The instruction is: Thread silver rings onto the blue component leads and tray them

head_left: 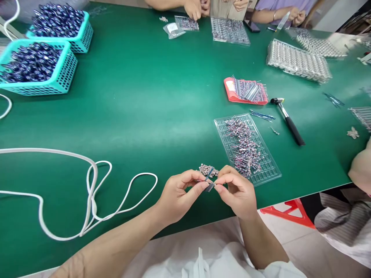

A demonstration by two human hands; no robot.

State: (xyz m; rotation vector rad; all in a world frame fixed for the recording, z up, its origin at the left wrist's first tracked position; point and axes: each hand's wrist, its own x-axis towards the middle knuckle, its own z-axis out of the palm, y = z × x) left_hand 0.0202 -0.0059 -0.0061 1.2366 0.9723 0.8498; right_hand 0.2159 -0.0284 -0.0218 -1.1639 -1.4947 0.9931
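My left hand (pixel 178 195) pinches a small bluish-grey strip (pixel 209 187) with a row of fine teeth or pins between thumb and fingers. At the strip's right end, my right hand (pixel 239 191) has thumb and forefinger closed; whatever is between them is too small to name. Just beyond my fingertips lies a heap of small round metallic pieces (pixel 205 168). To the right of it, a clear plastic tray (pixel 271 173) carries many tiny parts with thin wire leads (pixel 246 148).
A hammer (pixel 292 129) lies right of a red packet (pixel 230 96) of pin strips. White cable (pixel 95 185) loops on the left. Turquoise baskets (pixel 68 73) of shiny dark-blue pieces stand far left. Across the table are co-workers' hands (pixel 193 8) and stacked trays (pixel 298 61).
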